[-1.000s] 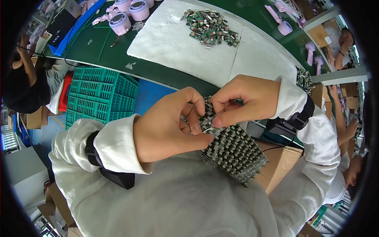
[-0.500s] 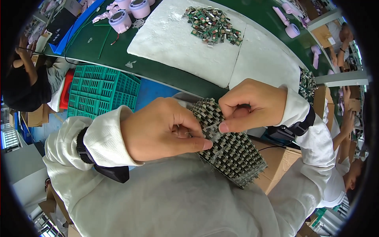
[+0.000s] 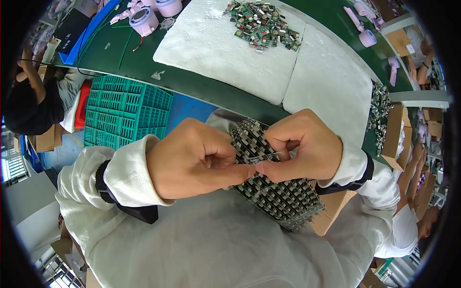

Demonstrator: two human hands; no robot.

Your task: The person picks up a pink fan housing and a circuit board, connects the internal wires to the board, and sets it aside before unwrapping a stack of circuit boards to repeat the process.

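A panel of many small circuit boards (image 3: 281, 192) lies on my lap, tilted down to the right. My left hand (image 3: 192, 158) is closed over its upper left end, thumb stretched toward the right hand. My right hand (image 3: 302, 146) pinches the panel's top edge, with a thin strip showing between its fingers. Both hands meet thumb to thumb above the panel. A heap of separated small green boards (image 3: 264, 21) lies on a white foam sheet (image 3: 216, 53) on the green table.
A second white foam sheet (image 3: 326, 86) lies to the right. A teal plastic crate (image 3: 122, 113) stands left of my lap. Purple tape rolls (image 3: 144, 19) sit at the table's far left. Cardboard boxes (image 3: 391, 134) and other people are at the right; another person is at left.
Both hands have shifted slightly right and down along the panel's top end; the right hand's fingers now pinch a thin strip at the edge.
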